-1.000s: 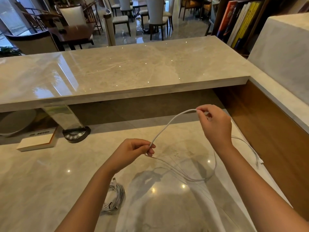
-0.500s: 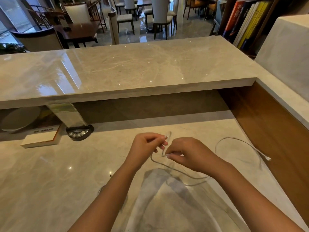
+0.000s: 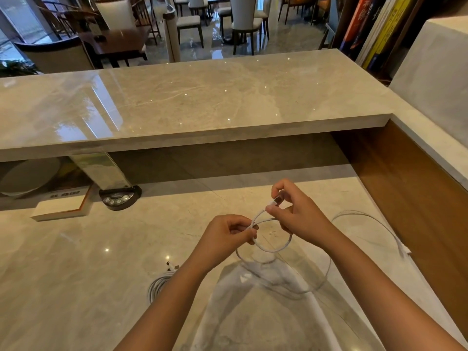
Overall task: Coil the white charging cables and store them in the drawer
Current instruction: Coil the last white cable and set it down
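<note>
Cable (image 3: 274, 249), white, is held looped above the worktop (image 3: 76, 274): its plug end is pinched by the right hand (image 3: 296, 214), its crossing strands by the left hand (image 3: 228, 236). Another coiled cable (image 3: 158, 285) is seen lying nearby. No drawer is seen.

Two white charging cables (image 3: 273, 247) were counted, one coiled bundle (image 3: 158, 285), two hands (image 3: 225, 236), one book (image 3: 60, 207).

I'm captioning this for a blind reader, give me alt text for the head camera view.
Two hands coil a white cable above a marble desk: the left hand pinches the loop, the right hand holds its plug end. A coiled cable lies at left, a loose cable at right.
</note>
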Action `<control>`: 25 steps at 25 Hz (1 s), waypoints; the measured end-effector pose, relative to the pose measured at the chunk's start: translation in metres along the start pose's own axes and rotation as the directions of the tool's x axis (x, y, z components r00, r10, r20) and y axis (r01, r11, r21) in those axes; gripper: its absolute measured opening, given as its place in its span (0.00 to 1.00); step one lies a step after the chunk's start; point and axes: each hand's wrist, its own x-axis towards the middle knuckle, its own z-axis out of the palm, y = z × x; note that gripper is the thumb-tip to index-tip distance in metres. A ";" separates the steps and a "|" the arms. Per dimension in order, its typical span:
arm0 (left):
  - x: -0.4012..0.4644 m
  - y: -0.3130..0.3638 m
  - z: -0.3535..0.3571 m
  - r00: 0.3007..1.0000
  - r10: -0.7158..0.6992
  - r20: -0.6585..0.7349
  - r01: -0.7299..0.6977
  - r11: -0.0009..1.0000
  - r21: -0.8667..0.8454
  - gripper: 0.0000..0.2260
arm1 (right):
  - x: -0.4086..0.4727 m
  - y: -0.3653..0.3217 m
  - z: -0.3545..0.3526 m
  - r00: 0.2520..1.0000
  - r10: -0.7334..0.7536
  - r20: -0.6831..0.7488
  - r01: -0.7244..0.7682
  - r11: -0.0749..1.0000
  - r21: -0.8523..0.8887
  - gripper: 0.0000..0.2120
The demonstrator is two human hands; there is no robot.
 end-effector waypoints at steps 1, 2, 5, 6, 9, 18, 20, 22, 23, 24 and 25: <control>0.000 -0.001 0.001 1.000 -0.007 -0.003 0.007 1.000 0.008 0.06 | 0.001 0.001 0.000 0.999 -0.019 -0.031 0.019 1.000 -0.020 0.08; 0.001 -0.001 0.003 1.000 -0.010 -0.011 0.010 1.000 0.000 0.06 | 0.002 0.002 -0.001 0.997 -0.036 -0.062 0.034 0.999 -0.039 0.08; 0.001 0.004 0.004 0.996 -0.010 -0.093 0.000 0.995 -0.104 0.07 | 0.004 0.008 0.000 0.983 -0.043 -0.177 0.037 0.999 -0.039 0.03; 0.001 0.006 0.003 0.993 -0.004 -0.121 -0.013 0.991 -0.134 0.09 | 0.005 0.010 0.000 0.979 -0.044 -0.199 0.035 0.998 -0.053 0.02; 0.002 0.004 0.002 0.985 0.052 -0.165 -0.057 0.998 -0.030 0.16 | 0.004 0.018 0.001 0.988 -0.019 -0.155 0.003 0.995 -0.105 0.06; 0.006 0.003 -0.003 0.995 0.084 -0.058 -0.080 0.993 0.082 0.08 | -0.010 0.020 -0.009 0.941 -0.026 0.336 -0.078 0.953 0.293 0.07; 0.006 0.002 -0.002 0.999 -0.014 -0.047 0.011 0.998 -0.064 0.07 | -0.012 0.022 -0.007 0.956 -0.030 0.291 -0.067 0.946 0.319 0.07; 0.007 0.002 0.001 0.995 -0.086 -0.055 0.078 0.987 -0.137 0.07 | -0.011 0.024 0.000 0.993 0.009 0.122 -0.037 0.972 0.230 0.14; 0.007 0.002 0.003 0.991 -0.119 -0.055 0.108 0.980 -0.168 0.07 | -0.011 0.023 0.003 0.999 0.002 0.041 -0.010 0.980 0.199 0.15; 0.006 0.003 0.004 0.987 -0.149 -0.053 0.135 0.969 -0.207 0.07 | -0.011 0.023 0.005 0.999 -0.032 -0.012 0.033 0.983 0.181 0.14; 0.006 0.004 0.005 0.984 -0.175 -0.041 0.158 0.954 -0.256 0.07 | -0.011 0.022 0.006 0.996 -0.073 -0.042 0.079 0.980 0.184 0.11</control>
